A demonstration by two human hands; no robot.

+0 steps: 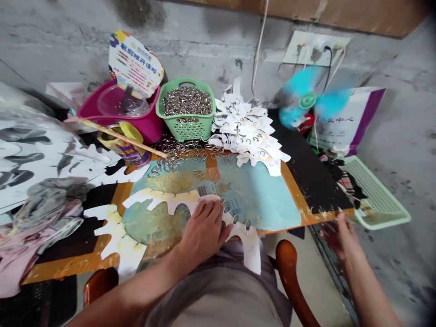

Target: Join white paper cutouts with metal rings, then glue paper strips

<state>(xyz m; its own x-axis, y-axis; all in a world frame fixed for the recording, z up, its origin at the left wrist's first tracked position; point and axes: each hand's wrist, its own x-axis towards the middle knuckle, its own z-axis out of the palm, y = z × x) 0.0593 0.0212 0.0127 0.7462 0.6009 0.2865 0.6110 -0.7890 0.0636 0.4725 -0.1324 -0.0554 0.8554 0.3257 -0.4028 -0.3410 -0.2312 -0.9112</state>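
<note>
My left hand lies palm down on a white cut-paper strip, which has small metal rings along its notched edge. The strip crosses a painted teal and orange board. My right hand is at the board's front right edge, its fingers against the rim. Loose metal rings are scattered at the far end of the board. Behind them is a green plastic basket heaped with rings. A stack of white paper strips lies to its right, and another strip lies at the left.
A magenta tub and a yellow-lidded jar with a wooden stick stand at the back left. Crumpled cloth lies left. A blue fan spins back right, above a pale green tray. Wooden chair backs flank me.
</note>
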